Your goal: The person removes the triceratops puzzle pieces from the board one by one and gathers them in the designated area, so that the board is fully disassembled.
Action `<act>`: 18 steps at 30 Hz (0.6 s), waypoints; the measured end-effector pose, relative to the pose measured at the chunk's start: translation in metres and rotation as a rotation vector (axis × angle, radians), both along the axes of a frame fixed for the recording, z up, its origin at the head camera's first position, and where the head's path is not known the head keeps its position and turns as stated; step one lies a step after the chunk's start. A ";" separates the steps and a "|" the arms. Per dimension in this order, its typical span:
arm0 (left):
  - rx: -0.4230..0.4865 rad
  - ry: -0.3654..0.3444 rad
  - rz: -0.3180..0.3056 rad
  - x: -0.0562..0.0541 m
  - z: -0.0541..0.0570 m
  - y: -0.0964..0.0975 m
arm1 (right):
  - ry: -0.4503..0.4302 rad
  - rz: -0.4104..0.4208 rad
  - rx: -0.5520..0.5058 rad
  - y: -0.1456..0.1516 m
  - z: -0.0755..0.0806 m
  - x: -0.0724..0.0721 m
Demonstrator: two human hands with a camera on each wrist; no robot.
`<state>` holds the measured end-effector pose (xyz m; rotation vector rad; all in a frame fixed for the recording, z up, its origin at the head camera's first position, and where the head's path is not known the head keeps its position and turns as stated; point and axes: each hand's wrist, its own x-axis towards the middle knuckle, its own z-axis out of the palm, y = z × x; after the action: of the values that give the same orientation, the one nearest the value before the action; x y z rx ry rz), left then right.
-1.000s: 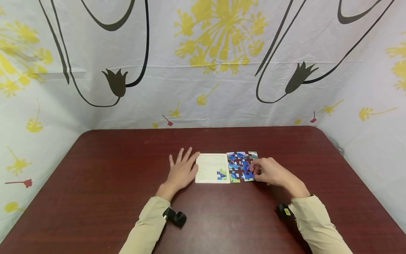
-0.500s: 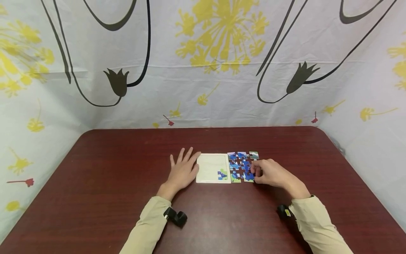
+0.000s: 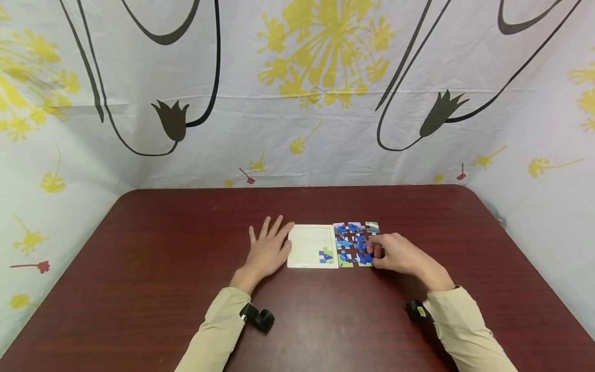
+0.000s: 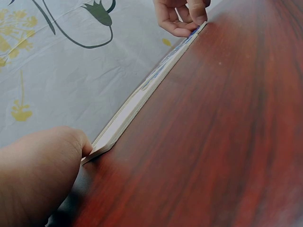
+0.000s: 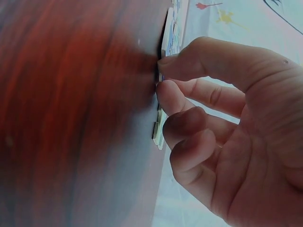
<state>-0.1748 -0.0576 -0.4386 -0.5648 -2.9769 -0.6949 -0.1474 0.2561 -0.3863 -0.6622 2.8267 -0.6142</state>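
Observation:
My left hand (image 3: 264, 253) lies on the table with its fingers spread. Its thumb and index finger are along the left edge of a pale wooden puzzle tray (image 3: 302, 240); in the left wrist view the thumb (image 4: 84, 144) is right at the tray's corner. Inside the tray, some blue and green puzzle pieces (image 3: 326, 255) fill the lower right corner. To the tray's right lie several loose puzzle pieces (image 3: 355, 227). My right hand (image 3: 398, 254) pinches a puzzle piece (image 5: 161, 75) at the right side of this group, the fingertips partly covering it.
The dark red wooden table (image 3: 302, 320) extends on all sides of the tray. A white cloth (image 3: 232, 77) with yellow and dark flower prints hangs behind it and at both sides. A black wrist camera (image 3: 257, 317) is strapped at the left sleeve, another (image 3: 415, 309) at the right.

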 end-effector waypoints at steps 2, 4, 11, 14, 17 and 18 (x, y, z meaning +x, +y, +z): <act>0.002 0.003 -0.001 0.000 0.000 0.000 | 0.004 0.002 0.001 -0.001 0.000 0.000; 0.004 0.007 -0.002 0.000 0.000 0.000 | 0.008 0.001 0.002 -0.001 0.000 0.000; 0.002 0.008 0.000 -0.001 -0.001 0.000 | -0.017 -0.017 0.006 -0.003 0.001 0.001; 0.005 0.011 0.000 0.000 -0.001 -0.001 | -0.008 -0.014 0.010 -0.003 0.002 0.001; 0.004 0.015 -0.002 0.000 -0.001 -0.001 | 0.020 -0.013 0.018 -0.002 0.006 0.001; 0.002 0.015 -0.002 0.000 -0.001 -0.001 | 0.032 -0.013 0.017 -0.002 0.008 0.001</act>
<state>-0.1751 -0.0590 -0.4399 -0.5697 -2.9621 -0.6908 -0.1461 0.2546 -0.3781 -0.6565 2.8649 -0.5858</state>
